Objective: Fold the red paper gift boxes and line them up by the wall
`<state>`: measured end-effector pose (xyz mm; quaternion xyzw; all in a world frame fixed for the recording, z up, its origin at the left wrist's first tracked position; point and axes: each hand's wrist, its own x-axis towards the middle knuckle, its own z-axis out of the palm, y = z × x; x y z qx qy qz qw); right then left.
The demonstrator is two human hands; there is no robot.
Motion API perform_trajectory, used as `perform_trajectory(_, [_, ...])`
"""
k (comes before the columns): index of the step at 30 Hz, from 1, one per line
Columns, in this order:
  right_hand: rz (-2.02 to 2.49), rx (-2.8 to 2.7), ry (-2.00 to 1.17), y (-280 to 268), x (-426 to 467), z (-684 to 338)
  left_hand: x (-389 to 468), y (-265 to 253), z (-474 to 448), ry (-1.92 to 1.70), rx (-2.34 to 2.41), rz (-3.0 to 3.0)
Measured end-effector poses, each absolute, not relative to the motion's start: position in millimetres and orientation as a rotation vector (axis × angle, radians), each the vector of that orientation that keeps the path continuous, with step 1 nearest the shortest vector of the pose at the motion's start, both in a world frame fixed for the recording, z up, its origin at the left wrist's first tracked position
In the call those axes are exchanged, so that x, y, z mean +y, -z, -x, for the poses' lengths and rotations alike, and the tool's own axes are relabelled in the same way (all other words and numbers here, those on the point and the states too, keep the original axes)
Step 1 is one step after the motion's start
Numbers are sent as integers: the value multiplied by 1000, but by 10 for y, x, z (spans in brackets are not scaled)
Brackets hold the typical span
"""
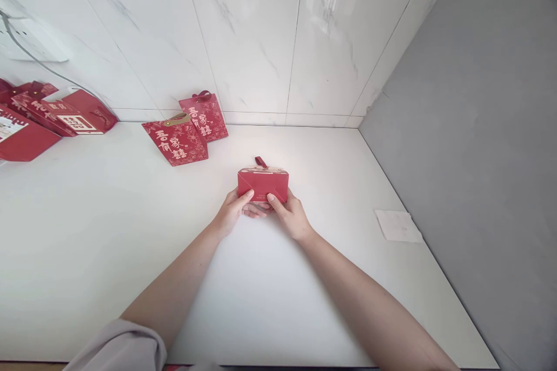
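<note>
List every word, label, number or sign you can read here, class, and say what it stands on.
"吾家有囍": front red package of the pair by the wall.
"吾家有囍": rear red package, its "有" partly covered.
Held red box: pale print, too small to read.
Red packages at far left: characters and white labels, too blurred or cut off to read surely.
White paper slip: faint marks, unreadable.

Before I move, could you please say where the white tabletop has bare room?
Bare: between the right hand and flat white paper; left of the left hand, nearer than two red patterned packages. Crowded: the back left, with more red packages.
</note>
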<state>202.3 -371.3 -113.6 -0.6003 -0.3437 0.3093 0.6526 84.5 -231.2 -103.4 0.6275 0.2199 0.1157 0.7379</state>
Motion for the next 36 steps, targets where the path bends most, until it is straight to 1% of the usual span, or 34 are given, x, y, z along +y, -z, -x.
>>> perform_trajectory(6, [1418, -811, -686, 1167, -3712, -2020, -2299, 1097, -845, -285, 441, -1377])
perform_trajectory(10, [1532, -895, -476, 1218, -3708, -2016, -2284, 1145, -873, -449, 346, -1292])
perform_trajectory(13, [1586, -993, -319, 1210, -3719, -2011, -2286, 1109, -892, -600, 372, -1332])
perform_trajectory(17, [1558, -1084, -313, 1143, -3733, -2013, -2301, 1010, -899, -662, 408, -1422])
perform_trajectory(22, [1505, -893, -317, 1186, -3702, -2075, -2290, 1011, -933, -671, 385, -1456])
perform_trajectory(26, [1497, -836, -249, 1269, -3694, -2098, -2243, 1104, -971, -794, 453, -1401])
perform_trajectory(30, [1439, -721, -325, 1290, -3703, -2095, -2214, 1120, -996, -815, 496, -1380])
perform_trajectory(33, [1364, -533, -310, 1161, -3715, -2138, -2216, 1089, -1018, -799, 513, -1440])
perform_trajectory(36, [1334, -470, -203, 789, -3834, -2132, -2233, 1051, -1029, -781, 530, -1467])
